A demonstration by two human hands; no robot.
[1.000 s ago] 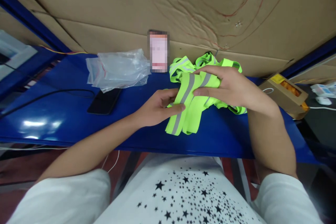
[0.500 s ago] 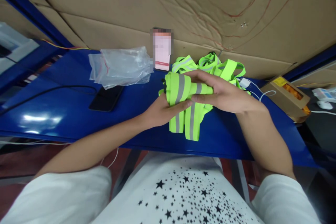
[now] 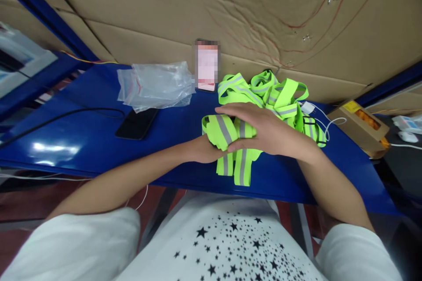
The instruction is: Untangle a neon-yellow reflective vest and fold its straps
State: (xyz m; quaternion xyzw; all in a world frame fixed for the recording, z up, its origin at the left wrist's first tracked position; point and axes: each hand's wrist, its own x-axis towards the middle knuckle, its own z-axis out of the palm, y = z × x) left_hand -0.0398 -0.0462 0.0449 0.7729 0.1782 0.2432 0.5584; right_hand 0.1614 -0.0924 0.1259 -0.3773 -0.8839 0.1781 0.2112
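Both my hands work a neon-yellow reflective strap vest [image 3: 242, 167] with grey stripes on the blue table [image 3: 82, 140]. My right hand [image 3: 263, 131] lies over the folded part, its fingers pressing down and curled round the bundle. My left hand [image 3: 201, 149] sits under and beside that bundle, gripping it from the left; most of its fingers are hidden. Two strap ends hang toward the table's front edge. Behind my right hand lies a loose heap of several more neon vests [image 3: 270, 92].
Clear plastic bags [image 3: 154, 85] lie at the back left, a black phone [image 3: 136, 123] in front of them. A second phone [image 3: 206, 66] leans on the cardboard wall. A white charger cable [image 3: 321, 118] and a cardboard box [image 3: 359, 125] are at the right. A black cable [image 3: 66, 114] crosses the left side.
The vest was folded over and rolled into a tighter bundle. My right hand came down on top of it, and my left hand slid underneath.
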